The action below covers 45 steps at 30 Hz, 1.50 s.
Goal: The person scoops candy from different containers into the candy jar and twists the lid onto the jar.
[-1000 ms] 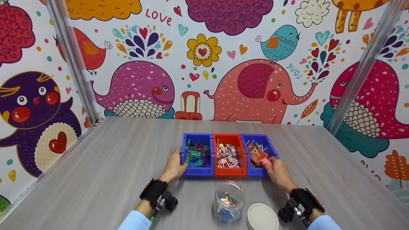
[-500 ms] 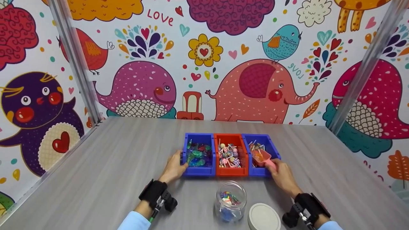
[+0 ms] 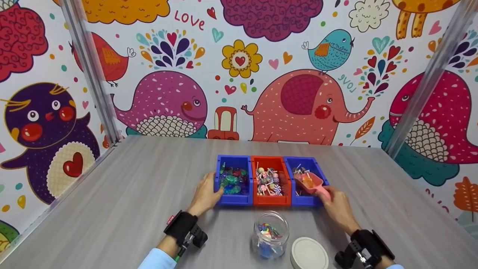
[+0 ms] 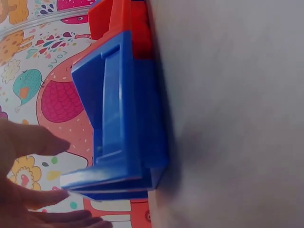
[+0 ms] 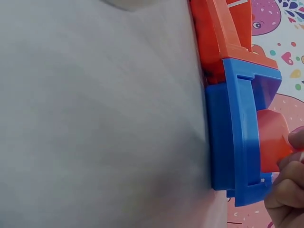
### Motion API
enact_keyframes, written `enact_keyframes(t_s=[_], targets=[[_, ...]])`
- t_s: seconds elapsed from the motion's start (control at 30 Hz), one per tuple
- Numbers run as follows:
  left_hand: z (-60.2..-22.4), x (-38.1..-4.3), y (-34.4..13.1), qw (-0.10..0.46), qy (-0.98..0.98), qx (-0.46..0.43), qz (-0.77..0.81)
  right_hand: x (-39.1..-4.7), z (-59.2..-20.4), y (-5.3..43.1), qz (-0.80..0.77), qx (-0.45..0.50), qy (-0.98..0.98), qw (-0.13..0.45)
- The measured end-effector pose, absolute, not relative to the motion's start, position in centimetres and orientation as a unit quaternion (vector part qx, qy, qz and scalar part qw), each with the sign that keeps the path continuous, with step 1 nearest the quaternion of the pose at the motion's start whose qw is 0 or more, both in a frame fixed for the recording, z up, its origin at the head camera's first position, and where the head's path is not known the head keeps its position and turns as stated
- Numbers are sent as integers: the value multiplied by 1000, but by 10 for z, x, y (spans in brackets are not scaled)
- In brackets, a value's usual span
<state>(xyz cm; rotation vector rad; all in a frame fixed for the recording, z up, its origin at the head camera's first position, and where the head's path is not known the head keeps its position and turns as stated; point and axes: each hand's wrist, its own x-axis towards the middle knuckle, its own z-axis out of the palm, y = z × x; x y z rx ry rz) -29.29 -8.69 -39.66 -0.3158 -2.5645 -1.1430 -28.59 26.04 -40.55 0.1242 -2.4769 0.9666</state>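
Observation:
My right hand (image 3: pixel 340 207) grips the handle of a pink scoop (image 3: pixel 313 182), also in the right wrist view, where the scoop (image 5: pixel 273 137) shows behind the bin's front wall. Orange pieces (image 3: pixel 307 181) lie in the scoop, which is tilted over the right blue bin (image 3: pixel 307 201) of small sticked pieces. With thumb inside and fingers outside, my left hand (image 3: pixel 205 195) holds the side wall of the left blue bin (image 3: pixel 234 200), which has translucent green, blue and red pieces. In the left wrist view, the bin's corner (image 4: pixel 111 173) sits between thumb and fingers.
A red bin (image 3: pixel 272 200) of small lollipops stands between the blue ones. Nearer me is an uncovered clear jar (image 3: pixel 270 244) with colourful pieces inside. A pale round lid (image 3: pixel 309 254) lies right of it on the grey table (image 3: pixel 157 179). Cartoon-printed walls (image 3: pixel 231 89) rise behind.
The scoop, with orange pieces in it, has shifted slightly right within the right bin's area, my right hand moving with it. My left hand stays at the left bin; the head view shifts slightly.

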Motion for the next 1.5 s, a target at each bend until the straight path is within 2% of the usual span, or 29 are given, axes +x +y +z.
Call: enact_keyframes(t_s=[0.37, 0.47, 0.57, 0.77, 0.97, 1.1, 1.2, 1.5], targets=[[-388, -280, -69, 246, -847, -196, -428, -279, -399, 270, 376, 18, -904, 203], [-386, -275, -62, 252, -833, -237, -431, -276, -397, 270, 390, 13, -898, 202], [-385, -270, -56, 218, -827, -277, -438, -273, -396, 271, 399, 5, -895, 201], [-387, -261, -51, 82, -822, -331, -456, -269, -392, 274, 400, -7, -898, 186], [-392, -255, -44, -7, -829, -352, -435, -265, -387, 276, 400, -3, -896, 191], [-395, -251, -40, -71, -828, -355, -429, -263, -383, 277, 411, -4, -895, 172], [-396, -249, -38, -92, -827, -359, -423, -260, -380, 276, 423, -10, -893, 151], [-398, -247, -36, -96, -846, -362, -379, -249, -372, 275, 484, -26, -868, 107]])
